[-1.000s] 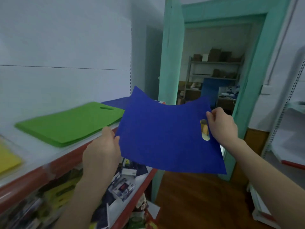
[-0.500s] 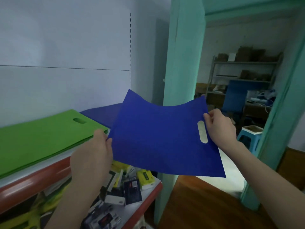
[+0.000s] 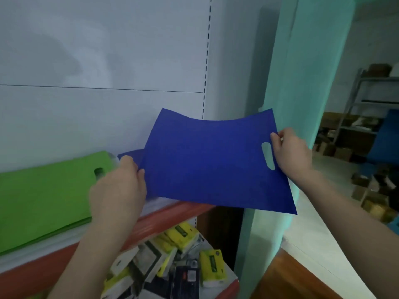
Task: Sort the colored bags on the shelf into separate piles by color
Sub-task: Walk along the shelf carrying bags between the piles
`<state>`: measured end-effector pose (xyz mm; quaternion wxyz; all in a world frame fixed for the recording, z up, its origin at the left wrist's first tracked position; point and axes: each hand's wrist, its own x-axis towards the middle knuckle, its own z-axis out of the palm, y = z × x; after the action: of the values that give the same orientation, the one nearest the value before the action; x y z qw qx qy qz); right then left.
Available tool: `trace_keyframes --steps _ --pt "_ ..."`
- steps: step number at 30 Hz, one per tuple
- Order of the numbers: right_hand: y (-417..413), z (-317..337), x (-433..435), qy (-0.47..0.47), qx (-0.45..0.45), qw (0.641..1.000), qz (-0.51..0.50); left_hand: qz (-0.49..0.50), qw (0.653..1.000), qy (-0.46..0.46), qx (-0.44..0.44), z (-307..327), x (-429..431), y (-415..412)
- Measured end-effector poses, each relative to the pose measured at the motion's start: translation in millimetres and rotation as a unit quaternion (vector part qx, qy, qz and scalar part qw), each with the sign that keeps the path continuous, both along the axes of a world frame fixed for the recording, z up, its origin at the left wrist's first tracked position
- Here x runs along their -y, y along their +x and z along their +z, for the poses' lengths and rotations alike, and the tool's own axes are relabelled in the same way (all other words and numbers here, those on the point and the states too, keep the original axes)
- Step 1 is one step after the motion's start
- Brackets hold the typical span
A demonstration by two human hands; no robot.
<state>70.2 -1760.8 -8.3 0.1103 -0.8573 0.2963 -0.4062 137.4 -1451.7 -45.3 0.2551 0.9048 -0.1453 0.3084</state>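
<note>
I hold a flat blue bag [image 3: 207, 165] with an oval handle hole spread in the air over the right end of the shelf. My left hand [image 3: 118, 188] grips its left edge, and my right hand [image 3: 290, 153] pinches its right edge beside the handle hole. A pile of green bags [image 3: 45, 195] lies flat on the shelf at the left. Behind my left hand a sliver of another blue bag [image 3: 131, 153] shows on the shelf, mostly hidden by the held bag.
The white shelf has a red front lip [image 3: 172, 214] and a white back panel. A lower shelf holds yellow tissue packs [image 3: 212, 267] and dark boxes. A teal door frame [image 3: 298, 93] stands right of the shelf, with a storeroom and metal rack [image 3: 371, 100] beyond.
The view has swung right and nearer the shelf. The blue bag in both hands has moved up and inward over the shelf's right end, above the blue bag lying there.
</note>
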Motion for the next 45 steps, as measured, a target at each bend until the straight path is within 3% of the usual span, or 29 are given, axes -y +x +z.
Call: trace_keyframes --steps 8,18,30,36,45 --pt "120 26 40 -0.043 -0.021 0.991 0.126 0.170 0.983 0.049 -0.045 1 37 13" --pt "202 -7 44 -0.086 -0.153 0.951 0.253 0.293 0.938 0.137 -0.126 -8 53 4" --pt "222 -38 40 -0.120 -0.276 0.920 0.252 0.309 0.919 0.193 -0.152 -8 57 6" --pt "221 -39 37 -0.189 -0.291 0.911 0.224 0.299 0.920 0.205 -0.149 -11 59 9" --pt "219 -21 31 -0.197 -0.246 0.916 0.247 0.310 0.924 0.191 -0.117 -8 61 4"
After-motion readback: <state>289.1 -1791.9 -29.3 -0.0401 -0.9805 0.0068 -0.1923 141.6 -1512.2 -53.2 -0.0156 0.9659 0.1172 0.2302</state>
